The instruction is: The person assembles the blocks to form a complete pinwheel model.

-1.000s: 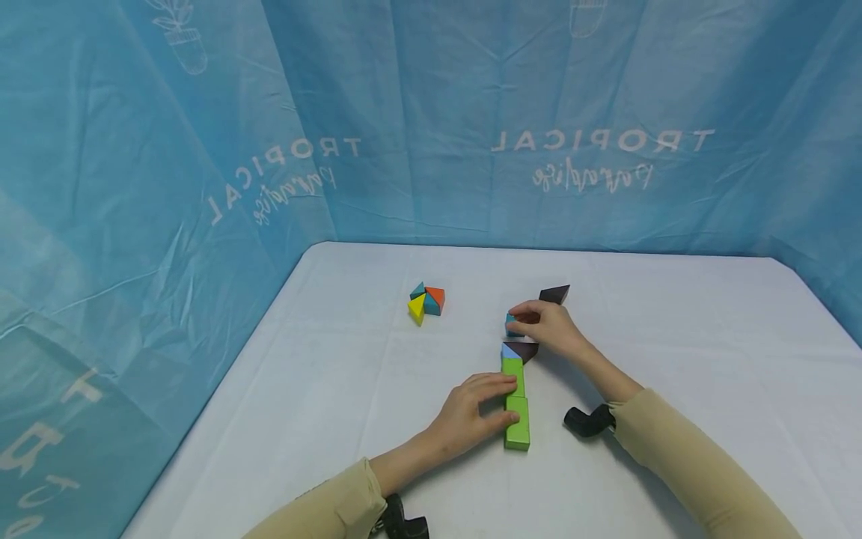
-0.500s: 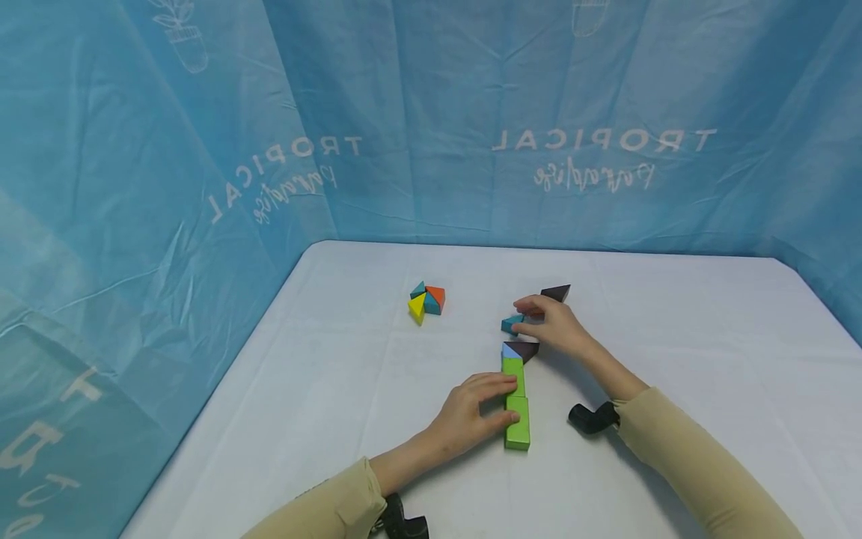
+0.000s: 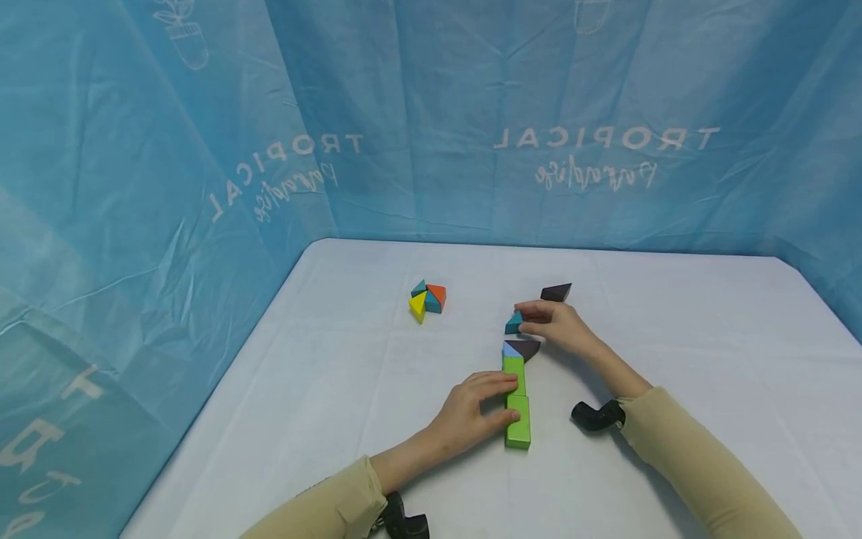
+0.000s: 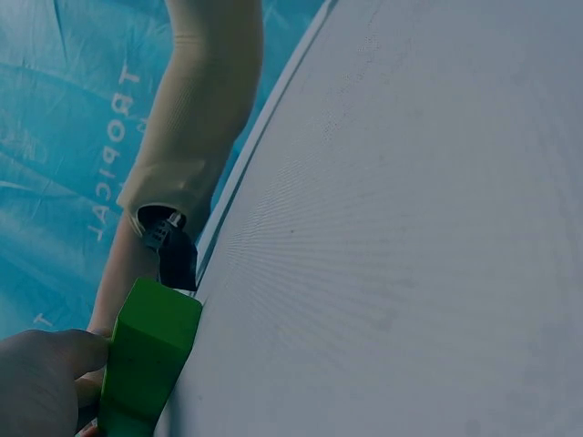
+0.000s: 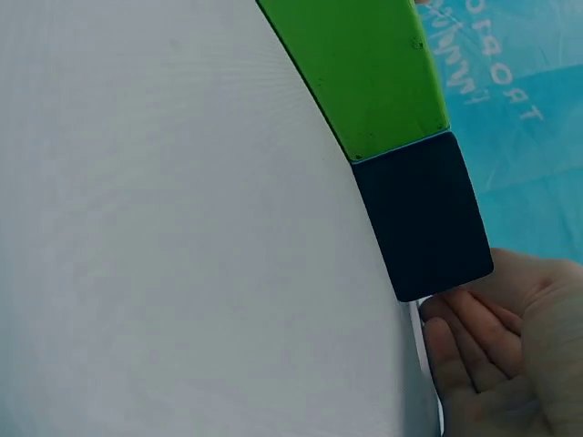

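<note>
Two green rectangular blocks, a far one (image 3: 515,365) and a near one (image 3: 518,434), lie end to end on the white table. My left hand (image 3: 465,410) spans them from the left, its fingers touching the far block and its thumb the near one. At the row's far end sit a light blue triangular block (image 3: 510,349) and a dark slanted block (image 3: 528,349). Just beyond, my right hand (image 3: 555,327) pinches a small teal triangular block (image 3: 513,325) between thumb and fingers. The right wrist view shows the dark block's side (image 5: 424,218), which hides the fingertips.
Another dark slanted block (image 3: 555,292) lies beyond my right hand. Further left is a cluster with a yellow block (image 3: 417,307), an orange block (image 3: 441,293) and two teal ones. Blue printed curtains (image 3: 431,135) hang behind and left of the white tabletop (image 3: 323,352).
The teal triangular block has turned in my right hand's fingers, and that hand has shifted slightly right. My left hand has stayed in place on the green blocks.
</note>
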{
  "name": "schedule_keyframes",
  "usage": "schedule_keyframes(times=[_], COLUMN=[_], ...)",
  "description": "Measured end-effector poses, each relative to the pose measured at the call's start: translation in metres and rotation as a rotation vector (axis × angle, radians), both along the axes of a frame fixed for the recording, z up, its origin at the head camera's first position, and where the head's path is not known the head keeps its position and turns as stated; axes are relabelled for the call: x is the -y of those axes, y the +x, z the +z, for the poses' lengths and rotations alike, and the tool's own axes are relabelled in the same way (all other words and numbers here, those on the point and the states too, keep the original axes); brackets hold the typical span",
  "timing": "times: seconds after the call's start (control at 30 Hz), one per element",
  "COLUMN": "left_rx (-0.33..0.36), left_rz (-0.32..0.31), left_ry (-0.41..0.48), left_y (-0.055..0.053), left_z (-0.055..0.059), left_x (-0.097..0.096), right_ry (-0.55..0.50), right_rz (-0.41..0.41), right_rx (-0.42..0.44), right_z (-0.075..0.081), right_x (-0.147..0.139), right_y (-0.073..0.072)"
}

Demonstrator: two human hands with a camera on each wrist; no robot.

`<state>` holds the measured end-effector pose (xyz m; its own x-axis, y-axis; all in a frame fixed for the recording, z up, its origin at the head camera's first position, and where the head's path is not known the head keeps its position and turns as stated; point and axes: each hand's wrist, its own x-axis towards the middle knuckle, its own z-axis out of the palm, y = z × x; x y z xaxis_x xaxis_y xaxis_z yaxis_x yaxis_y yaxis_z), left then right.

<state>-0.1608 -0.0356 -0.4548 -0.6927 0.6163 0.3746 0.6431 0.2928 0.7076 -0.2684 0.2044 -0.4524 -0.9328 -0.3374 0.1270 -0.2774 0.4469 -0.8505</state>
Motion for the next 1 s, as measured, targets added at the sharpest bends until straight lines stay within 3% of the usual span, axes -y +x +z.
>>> schedule_keyframes(times=[0.37,0.8,1.0], left_rx=[-0.001,0.003,-0.007], left_rz=[0.003,0.0,0.001], left_ry=[-0.009,-0.018,-0.016], left_y=[0.0,0.001,0.0], left_z=[0.001,0.001,0.0], left_x=[0.0,0.0,0.0], right_ry=[-0.017,-0.016,-0.005], right_rz=[0.051,0.001,-0.011], right_rx=[0.029,0.06,0.087], right_z=[0.004,0.002,0.021], right_x=[-0.001,0.0,0.01], right_y=[0.006,0.006,0.021])
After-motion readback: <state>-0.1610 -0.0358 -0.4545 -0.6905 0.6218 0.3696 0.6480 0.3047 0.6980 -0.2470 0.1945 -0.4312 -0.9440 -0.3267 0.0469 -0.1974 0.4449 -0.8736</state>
